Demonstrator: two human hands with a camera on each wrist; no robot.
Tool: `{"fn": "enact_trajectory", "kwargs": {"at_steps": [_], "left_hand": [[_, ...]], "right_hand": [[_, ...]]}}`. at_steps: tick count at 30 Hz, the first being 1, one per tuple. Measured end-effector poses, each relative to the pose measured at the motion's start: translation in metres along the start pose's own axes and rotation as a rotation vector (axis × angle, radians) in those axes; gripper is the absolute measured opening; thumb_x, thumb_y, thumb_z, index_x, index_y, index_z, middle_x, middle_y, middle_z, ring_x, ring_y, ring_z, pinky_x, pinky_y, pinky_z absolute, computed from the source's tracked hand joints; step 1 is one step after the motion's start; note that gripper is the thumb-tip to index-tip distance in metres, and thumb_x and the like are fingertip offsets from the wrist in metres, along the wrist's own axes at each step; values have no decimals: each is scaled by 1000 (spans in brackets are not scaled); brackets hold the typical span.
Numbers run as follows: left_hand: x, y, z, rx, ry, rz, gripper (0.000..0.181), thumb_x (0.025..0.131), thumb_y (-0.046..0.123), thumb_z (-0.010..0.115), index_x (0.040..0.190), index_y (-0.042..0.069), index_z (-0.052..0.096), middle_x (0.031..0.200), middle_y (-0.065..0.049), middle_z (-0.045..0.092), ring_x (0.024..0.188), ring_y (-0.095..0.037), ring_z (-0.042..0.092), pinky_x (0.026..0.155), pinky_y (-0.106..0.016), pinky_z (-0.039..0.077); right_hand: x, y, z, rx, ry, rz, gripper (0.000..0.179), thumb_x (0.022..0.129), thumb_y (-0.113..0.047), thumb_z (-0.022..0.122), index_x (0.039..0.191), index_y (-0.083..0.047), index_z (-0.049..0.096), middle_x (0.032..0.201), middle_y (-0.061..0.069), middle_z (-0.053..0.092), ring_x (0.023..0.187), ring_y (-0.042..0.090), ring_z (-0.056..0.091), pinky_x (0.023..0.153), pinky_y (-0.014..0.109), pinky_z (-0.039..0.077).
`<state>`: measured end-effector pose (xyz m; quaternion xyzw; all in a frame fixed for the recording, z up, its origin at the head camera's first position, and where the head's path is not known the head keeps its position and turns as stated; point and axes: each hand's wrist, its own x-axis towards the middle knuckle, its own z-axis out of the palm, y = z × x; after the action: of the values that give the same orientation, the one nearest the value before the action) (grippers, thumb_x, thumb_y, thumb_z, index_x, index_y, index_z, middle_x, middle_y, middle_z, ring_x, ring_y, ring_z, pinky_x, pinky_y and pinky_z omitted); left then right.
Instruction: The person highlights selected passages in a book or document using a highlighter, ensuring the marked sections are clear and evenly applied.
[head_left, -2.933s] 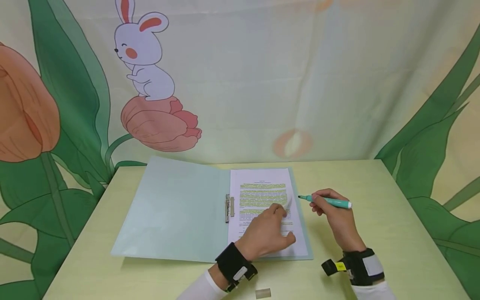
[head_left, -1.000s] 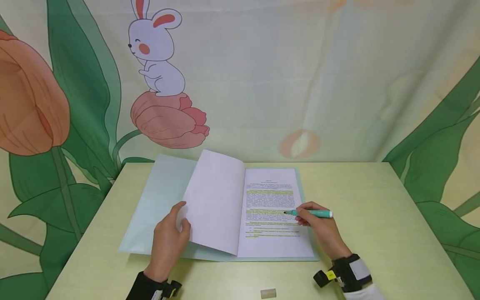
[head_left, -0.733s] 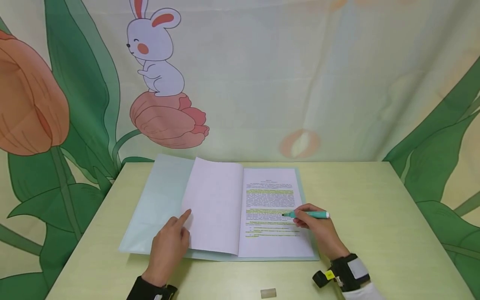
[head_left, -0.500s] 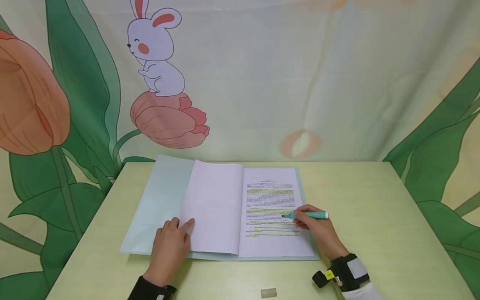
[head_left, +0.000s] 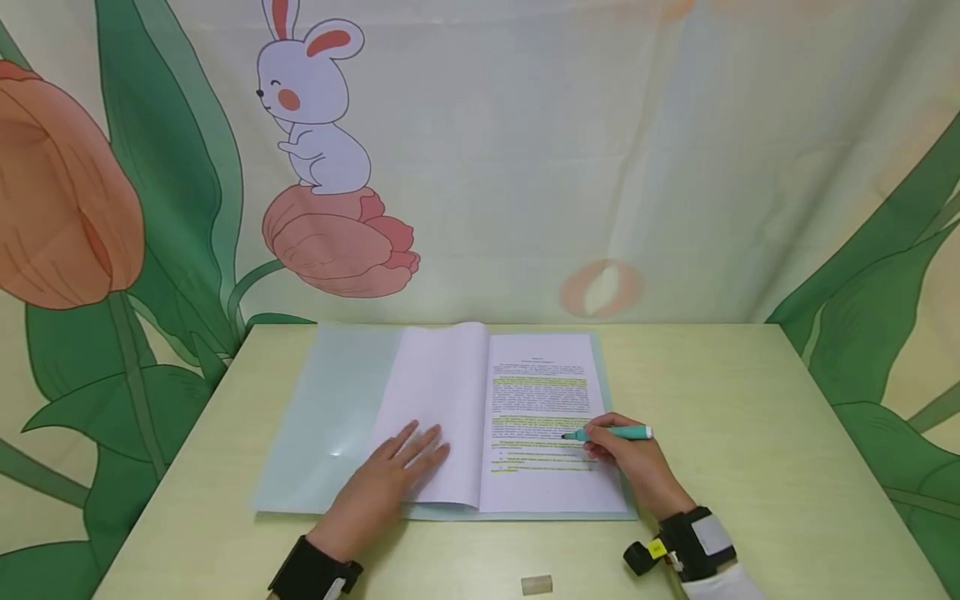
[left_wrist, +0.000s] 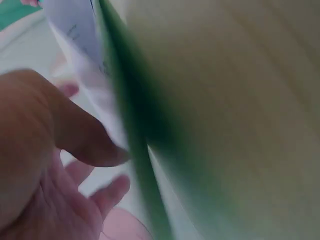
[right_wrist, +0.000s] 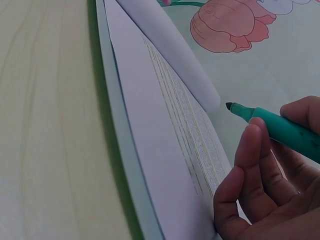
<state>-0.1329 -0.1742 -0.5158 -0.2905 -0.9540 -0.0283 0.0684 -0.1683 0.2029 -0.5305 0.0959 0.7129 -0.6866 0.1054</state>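
Note:
A pale blue-green clip folder (head_left: 322,417) lies spread on the table. On its right side is a printed sheet (head_left: 540,493) with several yellow-green highlighted lines; a turned-over sheet (head_left: 435,375), blank side up, bows leftward from the clip edge. My left hand (head_left: 386,483) rests with fingers spread on the lower part of that turned sheet. In the left wrist view its thumb (left_wrist: 85,135) is beside the folder's edge. Between thumb and fingers, my right hand (head_left: 633,458) pinches an uncapped teal marker (right_wrist: 290,132), its dark tip above the printed text.
A small grey-brown block (head_left: 536,585) lies near the table's front edge. Behind the table (head_left: 697,375) hangs a cloth (head_left: 480,167) printed with a rabbit and tulips. Both wrists wear black straps (head_left: 696,543) with small devices.
My left hand turned the top sheet leftward, uncovering another highlighted page, then slid right onto the turned sheet with fingers spreading. My right hand moved left over the page, still gripping the marker.

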Motion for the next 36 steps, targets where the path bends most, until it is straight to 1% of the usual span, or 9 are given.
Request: {"fn": "enact_trajectory", "kwargs": {"at_steps": [2,4,6,10,13,18,25,32,36], "left_hand": [[5,8,-2,-56,-36,11,77,78,-16,60,145,21,50,147,-2,54,138,-31,47,111,-50,40],[10,16,-2,-93,-81,-61,62,89,-3,60,144,24,51,137,-1,61,131,-29,53,110,-53,40],[15,24,-3,-82,-116,-134,51,96,22,61,145,26,49,129,-2,65,125,-31,56,107,-59,39],[27,39,-3,-38,-162,-240,58,94,58,51,143,28,51,121,-7,64,114,-37,57,99,-66,39],[33,47,-2,-22,-164,-280,65,91,66,50,133,18,62,122,-10,61,114,-37,53,98,-65,39],[41,56,1,-61,-147,-284,73,90,65,54,121,0,64,128,-13,58,123,-36,48,102,-62,39],[47,65,0,-40,-211,-290,83,81,77,53,147,26,47,137,-20,51,124,-44,49,89,-69,44],[47,66,4,-71,-169,-200,93,79,76,57,145,11,48,158,-11,37,145,-40,32,109,-67,31],[49,65,6,-112,-181,-174,96,76,76,61,147,13,46,158,-13,36,143,-42,35,110,-66,31]], "right_hand": [[0,0,0,0,-1,2,34,87,-33,74,104,-5,66,82,0,72,82,17,68,79,27,54],[-1,-1,1,-1,-4,1,33,88,-32,74,104,-4,66,82,0,72,81,16,68,79,27,54],[-1,-1,1,-3,-4,0,33,88,-31,74,104,-3,66,82,-1,72,82,16,68,79,26,54],[-1,-1,2,-2,6,5,33,88,-30,73,104,-2,66,82,-1,72,82,16,68,79,26,55],[-1,0,3,-4,8,7,32,88,-30,73,104,-3,66,82,0,72,82,16,68,79,26,55],[-1,1,3,-5,15,9,31,87,-29,74,103,-3,66,82,0,72,81,16,68,78,27,55],[-2,2,2,-16,25,11,31,88,-29,74,103,-3,66,82,-1,72,81,15,68,78,26,55],[-3,3,2,-20,24,4,32,88,-30,74,103,-3,66,84,1,72,83,16,69,79,25,55],[-3,3,1,-11,23,8,33,87,-31,74,104,-3,66,85,1,72,85,18,69,80,26,56]]}}
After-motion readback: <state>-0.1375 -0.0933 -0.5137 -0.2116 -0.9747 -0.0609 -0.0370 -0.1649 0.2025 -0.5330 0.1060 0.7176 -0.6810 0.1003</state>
